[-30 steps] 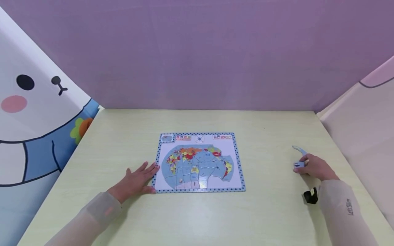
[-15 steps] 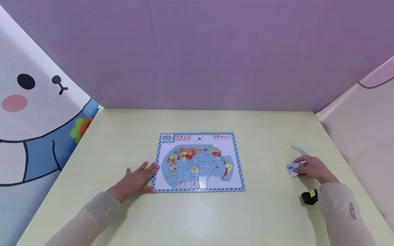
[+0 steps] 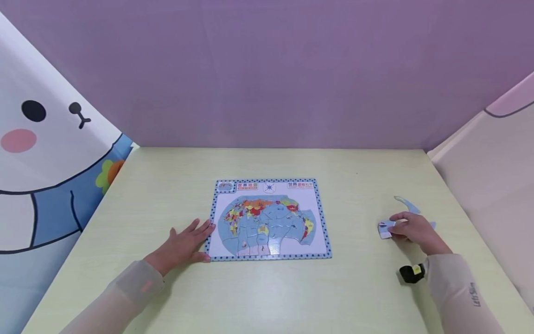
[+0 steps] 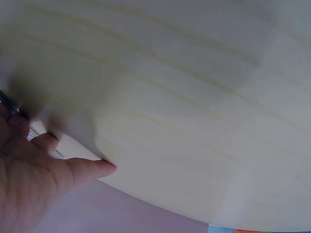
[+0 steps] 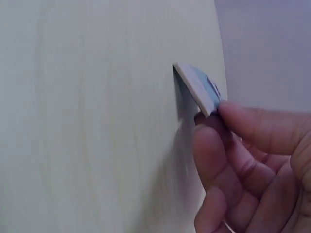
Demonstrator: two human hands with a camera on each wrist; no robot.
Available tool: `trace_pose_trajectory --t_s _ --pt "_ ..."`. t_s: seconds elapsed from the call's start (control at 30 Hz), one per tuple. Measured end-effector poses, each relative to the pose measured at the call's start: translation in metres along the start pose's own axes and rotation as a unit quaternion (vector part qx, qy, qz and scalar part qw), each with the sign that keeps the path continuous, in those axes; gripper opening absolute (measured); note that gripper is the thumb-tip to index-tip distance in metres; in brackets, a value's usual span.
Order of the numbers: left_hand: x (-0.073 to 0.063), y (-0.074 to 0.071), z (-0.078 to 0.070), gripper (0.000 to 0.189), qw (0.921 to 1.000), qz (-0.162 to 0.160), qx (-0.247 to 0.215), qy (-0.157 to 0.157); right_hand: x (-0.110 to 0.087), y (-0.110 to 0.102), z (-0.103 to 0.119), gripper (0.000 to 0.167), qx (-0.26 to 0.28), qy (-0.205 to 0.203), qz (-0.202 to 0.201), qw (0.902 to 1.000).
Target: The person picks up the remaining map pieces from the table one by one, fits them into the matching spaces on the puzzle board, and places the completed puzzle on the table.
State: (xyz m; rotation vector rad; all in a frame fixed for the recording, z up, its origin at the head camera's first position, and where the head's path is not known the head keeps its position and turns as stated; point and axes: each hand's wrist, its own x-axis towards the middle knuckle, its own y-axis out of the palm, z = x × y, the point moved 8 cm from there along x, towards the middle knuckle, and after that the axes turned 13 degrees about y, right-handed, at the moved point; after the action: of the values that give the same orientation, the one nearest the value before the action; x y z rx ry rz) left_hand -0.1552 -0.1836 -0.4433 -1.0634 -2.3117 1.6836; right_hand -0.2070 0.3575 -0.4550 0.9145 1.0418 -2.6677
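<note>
A world map puzzle board (image 3: 323, 220) with a dotted blue border lies on the table, much of its map filled with pieces. My left hand (image 3: 179, 243) rests at the board's left edge, fingers spread; in the left wrist view its thumb (image 4: 92, 169) is stretched out. Over on the right, my right hand (image 3: 419, 232) pinches a small puzzle piece (image 3: 384, 228), pale blue and white. The right wrist view shows this puzzle piece (image 5: 197, 88) tilted above the table, between thumb and fingers. Beyond that hand lies a thin curved puzzle piece (image 3: 409, 204).
Another pale piece (image 3: 433, 225) shows partly behind the right hand. A black wrist camera (image 3: 412, 273) sits at the right cuff. A purple backdrop (image 3: 275, 74) stands along the table's far edge, with printed cloth (image 3: 50, 153) at the left side.
My right hand has moved left with the pinched piece, which has turned a little. The pale piece behind it has come into view. The left hand stays in place.
</note>
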Motion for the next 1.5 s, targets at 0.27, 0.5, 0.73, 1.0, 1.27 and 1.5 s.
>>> trace_pose_trajectory --t_s 0.27,0.5,0.73,1.0,1.27,1.5 --pt "0.0 0.002 0.002 0.085 1.0 -0.001 -0.007 -0.002 -0.005 0.025 0.017 0.041 0.02 0.008 0.02 0.9996" --pt "0.001 0.003 0.003 0.085 0.9999 0.0 -0.014 -0.007 -0.011 0.044 0.033 0.037 0.036 0.002 0.028 0.999" --pt "0.001 0.004 0.004 0.086 0.9999 -0.001 -0.015 -0.007 -0.017 0.063 0.048 0.032 0.034 -0.013 0.032 0.9989" --pt "0.001 0.004 0.004 0.086 0.9999 -0.002 -0.011 -0.006 -0.024 0.078 0.057 0.031 0.077 -0.014 0.037 0.9963" --pt "0.002 0.004 0.004 0.086 0.9999 0.001 -0.011 -0.008 -0.027 0.089 0.066 0.029 0.095 -0.032 0.033 0.9944" --pt "0.002 0.004 0.005 0.086 0.9999 0.003 -0.012 -0.012 -0.027 0.1 0.078 0.028 0.13 -0.047 0.027 0.99"
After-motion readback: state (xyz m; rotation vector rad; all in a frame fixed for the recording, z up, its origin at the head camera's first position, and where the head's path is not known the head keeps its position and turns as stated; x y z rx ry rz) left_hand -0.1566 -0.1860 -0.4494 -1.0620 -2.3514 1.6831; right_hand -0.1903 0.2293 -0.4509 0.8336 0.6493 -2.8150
